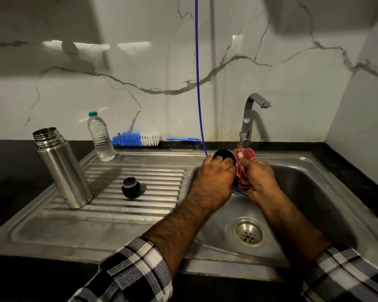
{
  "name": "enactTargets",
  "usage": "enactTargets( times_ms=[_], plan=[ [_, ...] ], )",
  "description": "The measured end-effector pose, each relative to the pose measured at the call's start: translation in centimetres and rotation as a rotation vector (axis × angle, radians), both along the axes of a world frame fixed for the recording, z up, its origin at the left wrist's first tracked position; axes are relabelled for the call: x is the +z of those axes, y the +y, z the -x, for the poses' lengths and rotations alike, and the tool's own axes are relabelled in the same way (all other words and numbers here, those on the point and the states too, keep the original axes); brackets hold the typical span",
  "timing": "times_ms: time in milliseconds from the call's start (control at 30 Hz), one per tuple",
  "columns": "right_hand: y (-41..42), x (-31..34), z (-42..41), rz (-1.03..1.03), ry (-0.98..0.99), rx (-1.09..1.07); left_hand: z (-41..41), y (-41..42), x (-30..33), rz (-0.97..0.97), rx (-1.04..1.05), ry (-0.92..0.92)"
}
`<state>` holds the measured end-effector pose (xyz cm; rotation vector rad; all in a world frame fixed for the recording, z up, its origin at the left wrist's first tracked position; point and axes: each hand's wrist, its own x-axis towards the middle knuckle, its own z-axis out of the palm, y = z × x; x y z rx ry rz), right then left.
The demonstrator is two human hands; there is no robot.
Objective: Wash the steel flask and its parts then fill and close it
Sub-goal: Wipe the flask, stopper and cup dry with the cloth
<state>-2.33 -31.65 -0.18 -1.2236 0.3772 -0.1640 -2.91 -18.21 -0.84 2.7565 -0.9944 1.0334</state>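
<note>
Flask stands open while your left hand grips the cap and right hand the cloth; wet, the cap could slip.

Head camera looks down, close over the sink.

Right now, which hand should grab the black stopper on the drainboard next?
Probably the left hand: it is nearer the stopper. It must first put down the cup. The right hand holds the cloth.
</note>
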Motion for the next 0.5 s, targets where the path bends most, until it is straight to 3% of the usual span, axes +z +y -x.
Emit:
enactTargets(
  times_ms=[267,400,500],
  plan=[
    [0.6,0.2,1.2,-0.101,-0.117,0.181,0.1,0.4,-0.9,-0.041,0.020,-0.148],
    [0.0,0.1,0.8,-0.194,-0.159,0.197,0.0,1.3,-0.4,0.318,0.017,-0.140],
    [-0.3,-0.2,0.6,-0.217,-0.150,0.205,-0.8,2.2,-0.7,0.538,0.021,0.085]
  ],
)
